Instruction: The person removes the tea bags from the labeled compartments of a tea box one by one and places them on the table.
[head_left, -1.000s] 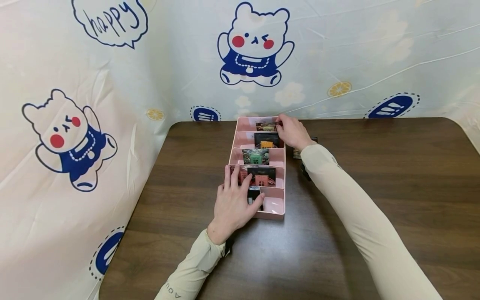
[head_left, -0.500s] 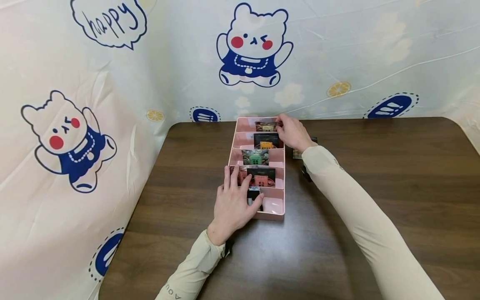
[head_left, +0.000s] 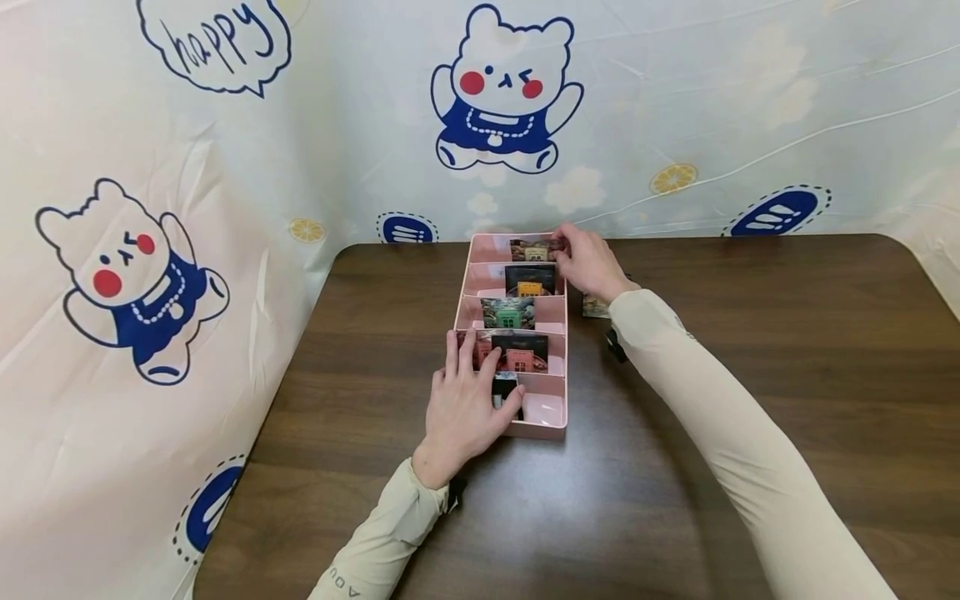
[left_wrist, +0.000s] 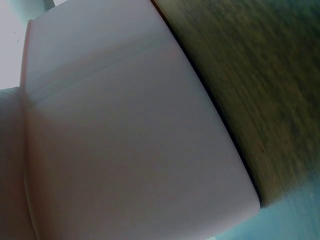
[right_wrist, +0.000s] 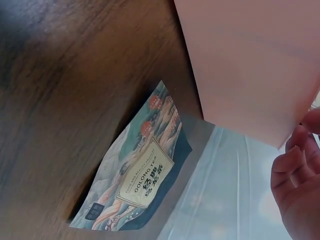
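Your pink tray (head_left: 557, 333) sits mid-table (head_left: 750, 333), packets standing in its compartments. Your right hand (head_left: 588, 260) pinches the farthest packet (head_left: 534, 249); your left hand (head_left: 467, 404) rests flat-fingered on the near end. Another oolong packet (right_wrist: 140, 170) lies just beside the tray.

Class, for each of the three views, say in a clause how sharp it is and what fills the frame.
Head view: evenly lit, sharp, pink organiser clear. Left wrist view: soft, filled by the organiser's wall, wooden table smeared. Right wrist view: oolong tea packet readable, right hand blurred at the edge.
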